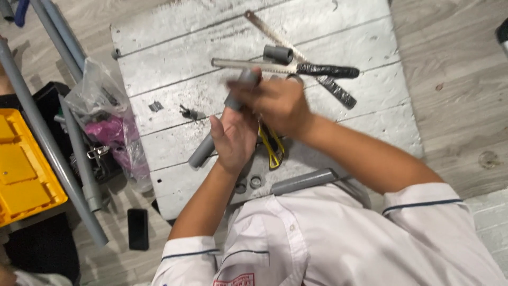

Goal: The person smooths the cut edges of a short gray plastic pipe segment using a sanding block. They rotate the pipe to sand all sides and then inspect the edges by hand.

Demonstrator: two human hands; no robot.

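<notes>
My left hand point(233, 136) grips a grey plastic pipe point(203, 150) that slants from lower left up to the right over a white painted board point(338, 42). My right hand point(275, 101) is blurred and closed around the pipe's upper end point(246, 79). Under my hands lies a yellow-handled tool point(273, 151), partly hidden. Just beyond my hands lie two hand saws with black taped handles point(328, 70), crossing each other, and a short grey pipe coupling point(278, 54).
Another grey pipe piece point(302, 181) and two small rings point(255, 182) lie near my chest. Long grey pipes point(47, 143), a clear plastic bag point(114, 127), a yellow case point(21, 169) and a black phone point(138, 229) lie on the wooden floor at the left.
</notes>
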